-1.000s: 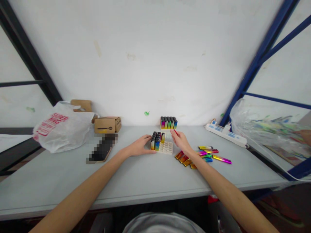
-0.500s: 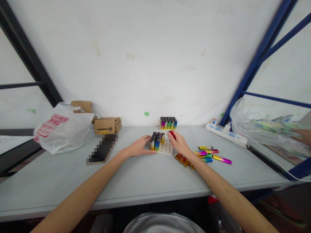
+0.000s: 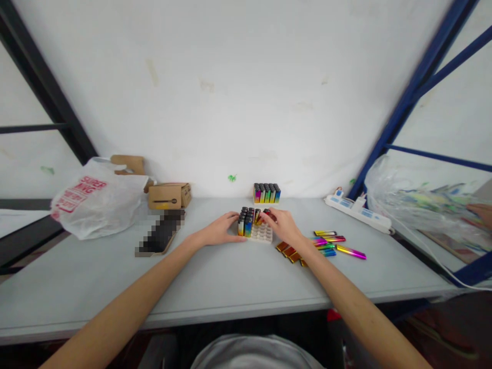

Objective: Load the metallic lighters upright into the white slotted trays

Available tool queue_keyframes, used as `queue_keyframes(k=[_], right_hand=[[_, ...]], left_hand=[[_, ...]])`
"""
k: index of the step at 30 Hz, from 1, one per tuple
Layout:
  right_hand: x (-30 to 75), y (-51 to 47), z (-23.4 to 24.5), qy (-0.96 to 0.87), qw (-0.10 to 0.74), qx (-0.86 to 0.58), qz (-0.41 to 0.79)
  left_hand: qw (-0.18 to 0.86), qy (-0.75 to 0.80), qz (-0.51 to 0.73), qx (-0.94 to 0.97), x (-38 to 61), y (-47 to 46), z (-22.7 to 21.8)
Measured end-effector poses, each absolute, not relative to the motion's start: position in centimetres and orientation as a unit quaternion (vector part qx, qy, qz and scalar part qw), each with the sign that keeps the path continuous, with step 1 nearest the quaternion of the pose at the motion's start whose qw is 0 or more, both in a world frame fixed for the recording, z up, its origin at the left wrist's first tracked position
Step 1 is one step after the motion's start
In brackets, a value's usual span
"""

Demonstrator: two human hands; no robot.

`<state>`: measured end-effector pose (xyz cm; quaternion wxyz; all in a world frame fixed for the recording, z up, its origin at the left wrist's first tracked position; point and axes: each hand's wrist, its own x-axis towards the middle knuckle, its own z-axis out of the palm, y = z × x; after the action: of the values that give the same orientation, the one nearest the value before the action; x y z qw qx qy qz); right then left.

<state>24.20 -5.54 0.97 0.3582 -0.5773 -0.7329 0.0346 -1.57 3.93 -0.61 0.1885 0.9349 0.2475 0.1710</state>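
Note:
A pale tray (image 3: pixel 263 233) with round-edged slots stands on the table in front of me. Its left side carries several upright lighters (image 3: pixel 245 225) with black tops and shiny multicoloured bodies. My left hand (image 3: pixel 222 229) grips the tray's left end, thumb at the front and fingers behind. Over the back of the tray, right of the standing lighters, my right hand (image 3: pixel 285 226) pinches a lighter (image 3: pixel 265 211), mostly hidden by the fingers. Loose metallic lighters (image 3: pixel 349 251) lie in a pile to the right, partly under my right forearm.
Another block of lighters (image 3: pixel 267 193) stands against the wall. At left are a white plastic bag (image 3: pixel 102 197), a cardboard box (image 3: pixel 169 196) and a partly blurred phone (image 3: pixel 164 233). A power strip (image 3: pixel 359 213) lies at right, near a blue frame post (image 3: pixel 400 110).
My right hand has turned and brought the lighter to the tray's back slots, beside the standing lighters. My left hand stays at the tray's left end.

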Motion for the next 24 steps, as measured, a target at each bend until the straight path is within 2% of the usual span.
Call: queue_keyframes(k=[6,14,22,24], right_hand=[[23.4,-5.9,1.2,-0.768,0.301,-0.561,0.073],[22.3,-5.8,1.6,-0.769,0.233,-0.595,-0.038],[23.0,-5.7,1.7,-0.781,0.140,-0.606,-0.060],[23.1,-6.0,2.1,-0.783,0.139,-0.605,-0.045]], left_hand=[[0.185,0.241,0.171,0.937,-1.5,3.8,-0.4],[0.183,0.246,0.171,0.936,-1.4,2.9,0.5],[0.179,0.250,0.172,0.936,-1.3,3.2,0.3],[0.179,0.254,0.166,0.936,-1.3,3.3,0.2]])
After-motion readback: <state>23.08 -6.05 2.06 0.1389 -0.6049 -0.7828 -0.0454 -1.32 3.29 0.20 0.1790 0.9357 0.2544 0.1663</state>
